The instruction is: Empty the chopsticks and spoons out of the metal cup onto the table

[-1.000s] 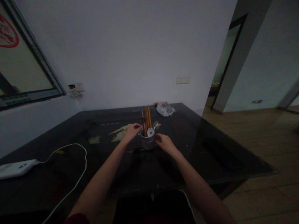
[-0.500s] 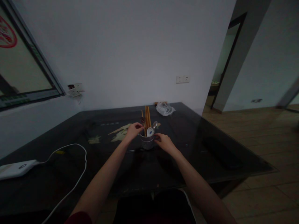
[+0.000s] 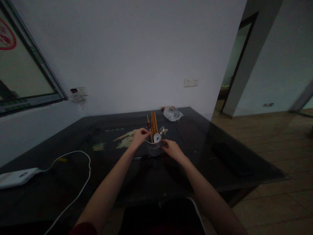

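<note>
A grey metal-looking cup stands upright on the dark table. In it are several wooden chopsticks, a white spoon with a blue mark, a shiny metal spoon leaning right, and a dark spoon at the left. My left hand is at the cup's left rim, thumb and fingers pinched at the dark spoon's handle. On the other side, my right hand has its curled fingers on the cup's right side; the fingertips are partly hidden.
A crumpled clear plastic bag lies by the wall at the table's back. On the left is a white device with a white cable looping across the table. A dark flat object lies at the right.
</note>
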A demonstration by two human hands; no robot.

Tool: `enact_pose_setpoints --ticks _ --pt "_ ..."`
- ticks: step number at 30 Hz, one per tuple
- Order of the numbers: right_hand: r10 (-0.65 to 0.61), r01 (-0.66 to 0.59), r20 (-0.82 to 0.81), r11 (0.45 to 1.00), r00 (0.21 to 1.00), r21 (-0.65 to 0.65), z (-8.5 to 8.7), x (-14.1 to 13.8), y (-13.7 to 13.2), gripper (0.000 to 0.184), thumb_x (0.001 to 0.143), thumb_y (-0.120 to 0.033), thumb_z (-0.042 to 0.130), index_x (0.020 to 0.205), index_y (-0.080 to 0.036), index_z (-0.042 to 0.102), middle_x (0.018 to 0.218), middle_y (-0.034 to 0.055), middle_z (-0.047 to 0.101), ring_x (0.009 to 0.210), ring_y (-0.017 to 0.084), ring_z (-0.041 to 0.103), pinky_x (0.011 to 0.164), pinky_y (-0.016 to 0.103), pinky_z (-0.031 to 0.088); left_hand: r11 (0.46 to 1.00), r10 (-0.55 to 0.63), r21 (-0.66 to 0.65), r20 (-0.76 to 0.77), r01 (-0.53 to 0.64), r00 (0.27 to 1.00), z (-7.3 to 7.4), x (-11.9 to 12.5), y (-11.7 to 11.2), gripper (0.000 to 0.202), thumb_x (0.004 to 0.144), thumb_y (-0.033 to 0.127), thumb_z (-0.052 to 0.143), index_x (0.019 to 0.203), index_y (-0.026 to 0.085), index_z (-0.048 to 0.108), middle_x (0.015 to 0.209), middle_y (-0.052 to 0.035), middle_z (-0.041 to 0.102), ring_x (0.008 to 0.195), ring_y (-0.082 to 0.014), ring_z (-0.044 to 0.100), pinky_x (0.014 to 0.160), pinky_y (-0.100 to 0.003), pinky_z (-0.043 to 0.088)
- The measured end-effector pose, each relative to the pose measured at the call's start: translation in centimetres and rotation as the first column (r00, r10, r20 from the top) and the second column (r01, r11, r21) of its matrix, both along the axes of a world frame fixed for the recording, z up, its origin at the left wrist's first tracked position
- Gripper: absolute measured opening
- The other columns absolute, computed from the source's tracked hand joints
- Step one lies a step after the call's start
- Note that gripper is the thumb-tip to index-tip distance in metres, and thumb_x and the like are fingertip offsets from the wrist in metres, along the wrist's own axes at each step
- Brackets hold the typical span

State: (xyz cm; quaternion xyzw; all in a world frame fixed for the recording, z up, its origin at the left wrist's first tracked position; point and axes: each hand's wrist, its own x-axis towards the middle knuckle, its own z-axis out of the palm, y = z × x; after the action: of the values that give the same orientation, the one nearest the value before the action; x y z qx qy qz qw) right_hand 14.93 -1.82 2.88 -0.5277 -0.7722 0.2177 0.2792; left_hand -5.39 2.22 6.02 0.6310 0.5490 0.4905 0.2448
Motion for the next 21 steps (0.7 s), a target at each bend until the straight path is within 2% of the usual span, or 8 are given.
enact_pose_setpoints --ticks 8,15,18,21 --pt "-0.004 0.004 0.006 1.000 1.000 0.008 -0.4 0.1 0.3 0.036 0.080 -0.021 0.059 0.115 -0.020 0.062 0.103 0.0066 0.070 0.093 0.019 0.065 0.078 0.026 0.048 0.999 0.017 0.033 0.008 -0.017 1.000 -0.4 -0.1 0.3 0.014 0.063 0.029 0.067 0.063 0.016 0.062 0.064 -0.0025 0.064 0.064 -0.0162 0.059 0.061 -0.026 0.042" --pt "0.003 -0.003 0.009 1.000 1.000 0.002 -0.4 0.1 0.3 0.036 0.080 -0.021 0.059 0.116 -0.020 0.062 0.101 0.0065 0.070 0.090 0.019 0.066 0.077 0.025 0.048 0.997 -0.005 0.074 0.030 0.003 1.000 -0.2 -0.6 0.4 0.023 0.062 0.037 0.069 0.067 0.016 0.063 0.067 -0.0035 0.066 0.066 -0.0161 0.059 0.061 -0.025 0.043" --pt "-0.007 0.007 0.008 1.000 1.000 -0.002 -0.5 0.1 0.3 0.036 0.080 -0.021 0.059 0.116 -0.020 0.062 0.101 0.0067 0.070 0.090 0.019 0.066 0.077 0.025 0.048 0.995 0.008 0.102 0.022 -0.010 1.000 0.4 -0.8 0.2 0.023 0.064 0.038 0.068 0.068 0.015 0.064 0.068 -0.0034 0.065 0.065 -0.0150 0.059 0.061 -0.025 0.044" --pt "-0.008 0.008 0.005 1.000 1.000 -0.020 -0.3 0.1 0.2 0.036 0.080 -0.021 0.059 0.116 -0.021 0.062 0.102 0.0060 0.070 0.091 0.018 0.066 0.077 0.025 0.047 0.990 0.038 0.132 0.020 -0.040 0.999 1.8 -0.7 -0.6 0.025 0.066 0.039 0.067 0.069 0.015 0.064 0.067 -0.0028 0.064 0.064 -0.0143 0.058 0.061 -0.025 0.044"
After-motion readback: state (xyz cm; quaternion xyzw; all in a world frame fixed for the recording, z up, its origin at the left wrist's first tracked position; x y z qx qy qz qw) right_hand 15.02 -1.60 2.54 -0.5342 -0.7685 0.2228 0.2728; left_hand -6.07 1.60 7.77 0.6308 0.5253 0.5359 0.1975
